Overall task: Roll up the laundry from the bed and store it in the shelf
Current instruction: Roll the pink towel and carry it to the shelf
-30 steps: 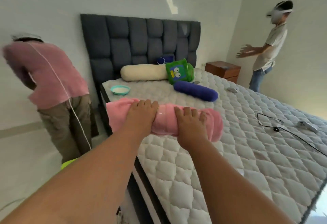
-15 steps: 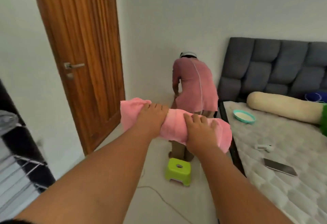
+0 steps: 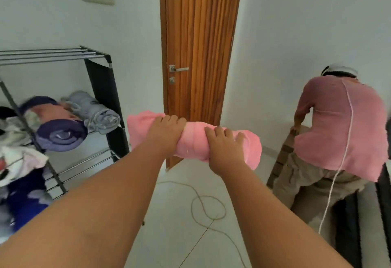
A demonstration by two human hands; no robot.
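Observation:
I hold a rolled pink towel (image 3: pixel 193 140) level in mid-air, in front of a wooden door. My left hand (image 3: pixel 164 133) grips its left half from above and my right hand (image 3: pixel 225 147) grips its right half. To the left stands a black metal shelf (image 3: pixel 99 81) with rod tiers. On its middle tier lie a rolled grey garment (image 3: pixel 95 112) and a rolled dark-blue one (image 3: pixel 61 134). The towel's left end is just right of the shelf's side panel. Only a dark strip of the bed's edge (image 3: pixel 383 193) shows at the far right.
A wooden door (image 3: pixel 198 45) stands straight ahead. On the right a person in a pink shirt (image 3: pixel 338 130) bends over beside the bed. A thin cable (image 3: pixel 208 206) loops on the white tiled floor. Loose white and blue clothes (image 3: pixel 19 162) pile at the shelf's lower left.
I lifted the rolled pink towel off the mattress and turned left with it: the view swung from the bed, past the door, to the shelf. Both hands kept their grip.

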